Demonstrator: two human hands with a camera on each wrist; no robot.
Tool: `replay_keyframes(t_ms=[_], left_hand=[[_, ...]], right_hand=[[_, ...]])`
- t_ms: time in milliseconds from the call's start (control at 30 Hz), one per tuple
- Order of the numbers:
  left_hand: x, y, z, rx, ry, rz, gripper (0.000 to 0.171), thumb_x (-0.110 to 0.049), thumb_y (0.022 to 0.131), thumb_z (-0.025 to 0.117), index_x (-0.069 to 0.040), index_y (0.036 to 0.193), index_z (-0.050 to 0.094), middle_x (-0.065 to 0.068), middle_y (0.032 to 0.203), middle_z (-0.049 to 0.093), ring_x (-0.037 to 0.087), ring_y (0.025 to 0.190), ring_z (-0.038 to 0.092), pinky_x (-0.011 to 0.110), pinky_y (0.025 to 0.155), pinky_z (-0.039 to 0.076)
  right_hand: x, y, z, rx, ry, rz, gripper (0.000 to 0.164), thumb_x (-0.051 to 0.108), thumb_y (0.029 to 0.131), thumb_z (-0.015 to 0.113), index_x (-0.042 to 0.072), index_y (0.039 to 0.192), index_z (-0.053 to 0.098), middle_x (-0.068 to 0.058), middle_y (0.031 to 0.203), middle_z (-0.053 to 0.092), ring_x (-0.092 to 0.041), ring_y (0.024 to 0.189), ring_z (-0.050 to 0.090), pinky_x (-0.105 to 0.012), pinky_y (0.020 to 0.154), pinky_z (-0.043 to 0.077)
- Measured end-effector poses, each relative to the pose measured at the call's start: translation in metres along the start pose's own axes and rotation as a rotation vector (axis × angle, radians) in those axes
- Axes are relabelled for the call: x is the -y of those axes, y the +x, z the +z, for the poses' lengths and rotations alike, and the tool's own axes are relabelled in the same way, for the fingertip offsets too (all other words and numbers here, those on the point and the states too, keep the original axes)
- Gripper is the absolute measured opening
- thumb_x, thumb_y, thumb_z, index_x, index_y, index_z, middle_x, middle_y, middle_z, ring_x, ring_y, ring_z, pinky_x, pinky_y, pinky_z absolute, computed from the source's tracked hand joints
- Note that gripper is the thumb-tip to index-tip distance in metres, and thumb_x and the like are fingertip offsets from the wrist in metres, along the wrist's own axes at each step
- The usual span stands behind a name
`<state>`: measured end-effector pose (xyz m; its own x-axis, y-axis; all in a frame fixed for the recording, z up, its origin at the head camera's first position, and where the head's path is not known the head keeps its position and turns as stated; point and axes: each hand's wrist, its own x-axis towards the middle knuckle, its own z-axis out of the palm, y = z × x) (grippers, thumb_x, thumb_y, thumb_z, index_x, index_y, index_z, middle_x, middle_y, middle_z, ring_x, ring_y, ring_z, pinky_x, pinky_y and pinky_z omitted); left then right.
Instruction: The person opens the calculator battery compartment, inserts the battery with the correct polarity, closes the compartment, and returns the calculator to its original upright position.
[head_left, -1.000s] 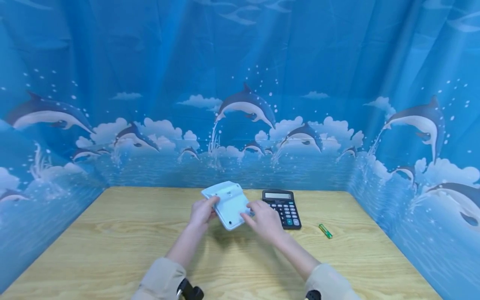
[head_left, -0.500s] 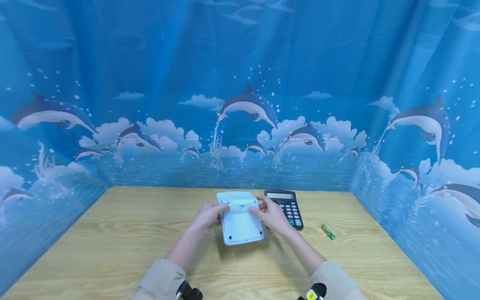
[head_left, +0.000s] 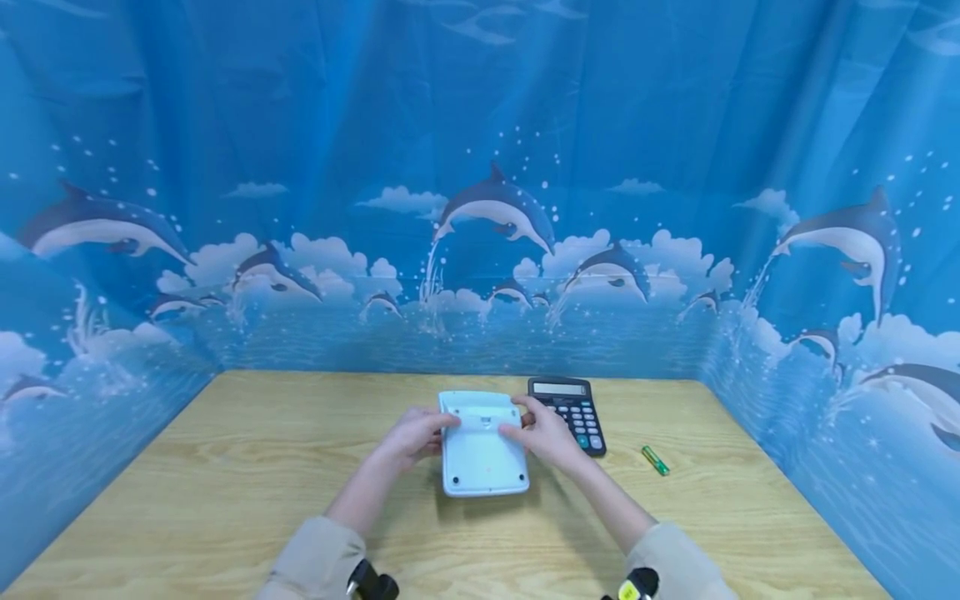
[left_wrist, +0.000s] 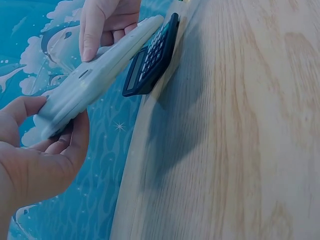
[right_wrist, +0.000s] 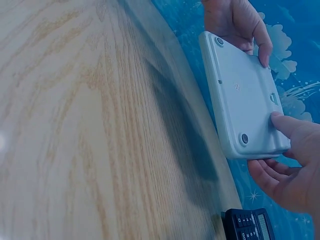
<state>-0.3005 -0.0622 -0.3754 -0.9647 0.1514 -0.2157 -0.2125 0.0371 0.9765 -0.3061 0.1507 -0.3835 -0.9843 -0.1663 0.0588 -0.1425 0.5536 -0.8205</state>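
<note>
Between both hands, raised off the table, is a white calculator [head_left: 485, 458] with its back toward the head camera. Dark round feet and a small cover latch [right_wrist: 273, 98] show on that back; its key side is hidden. My left hand [head_left: 414, 435] grips the left edge, thumb on the back and fingers curled beneath. On the opposite edge, my right hand [head_left: 549, 433] pinches it, its thumb lying near the latch. Just behind the right hand, a black calculator [head_left: 577, 417] lies face up on the table, partly covered by that hand.
A green battery [head_left: 656, 461] lies on the wooden table [head_left: 225, 483] to the right of the black calculator. Blue curtains [head_left: 360, 208] printed with dolphins enclose the table at the back and both sides.
The white calculator has turned from a slant to nearly straight and come slightly nearer. My right hand has shifted from its lower right side up to its upper right edge and grips it there.
</note>
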Motion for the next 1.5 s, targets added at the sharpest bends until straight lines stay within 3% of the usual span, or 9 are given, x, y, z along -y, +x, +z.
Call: replay_keyframes(t_ms=[267,567,833,1133,1367,1500], left_hand=[[0.001,-0.001,-0.001,-0.052,0.058,0.000,0.045,-0.010,0.084,0.065,0.015,0.117,0.050,0.020,0.101,0.060,0.024,0.085,0.060,0.034,0.076,0.054],[0.003,0.001,-0.003,-0.100,0.106,-0.003,0.041,-0.010,0.084,0.065,0.015,0.114,0.051,0.023,0.105,0.058,0.028,0.089,0.061,0.036,0.078,0.054],[0.008,0.002,-0.004,-0.141,0.194,-0.055,0.049,-0.010,0.082,0.068,0.016,0.119,0.050,0.029,0.116,0.054,0.036,0.101,0.059,0.039,0.083,0.052],[0.011,0.002,-0.004,-0.190,0.239,-0.069,0.045,-0.009,0.080,0.069,0.015,0.114,0.053,0.026,0.105,0.058,0.032,0.090,0.062,0.038,0.077,0.054],[0.012,0.003,-0.004,-0.211,0.309,-0.104,0.046,-0.009,0.079,0.070,0.015,0.114,0.053,0.027,0.106,0.058,0.033,0.090,0.061,0.038,0.077,0.054],[0.011,0.001,-0.002,-0.203,0.362,-0.118,0.045,-0.011,0.080,0.069,0.015,0.113,0.054,0.025,0.100,0.060,0.028,0.081,0.064,0.037,0.075,0.054]], right_hand=[[-0.002,-0.003,0.003,0.019,0.034,0.022,0.064,0.023,0.079,0.073,0.005,0.133,0.045,-0.009,0.089,0.058,-0.017,0.070,0.054,-0.039,0.061,0.053],[-0.002,-0.002,0.010,0.015,0.038,0.041,0.057,0.019,0.079,0.073,0.003,0.127,0.049,-0.010,0.087,0.059,-0.020,0.065,0.056,-0.040,0.060,0.053],[-0.005,-0.005,0.014,0.030,0.009,0.077,0.055,0.019,0.080,0.072,0.004,0.127,0.048,-0.010,0.085,0.058,-0.027,0.063,0.058,-0.038,0.057,0.053],[-0.003,-0.008,0.019,0.024,-0.059,0.087,0.053,0.019,0.080,0.072,0.005,0.126,0.049,-0.008,0.081,0.056,-0.023,0.061,0.057,-0.028,0.051,0.048],[0.001,-0.009,0.020,0.020,-0.066,0.113,0.053,0.018,0.079,0.073,0.007,0.126,0.050,-0.009,0.084,0.055,-0.019,0.066,0.054,-0.028,0.053,0.050],[0.001,-0.010,0.021,0.013,-0.079,0.132,0.054,0.018,0.078,0.073,0.007,0.126,0.051,-0.009,0.084,0.055,-0.020,0.066,0.054,-0.029,0.053,0.051]])
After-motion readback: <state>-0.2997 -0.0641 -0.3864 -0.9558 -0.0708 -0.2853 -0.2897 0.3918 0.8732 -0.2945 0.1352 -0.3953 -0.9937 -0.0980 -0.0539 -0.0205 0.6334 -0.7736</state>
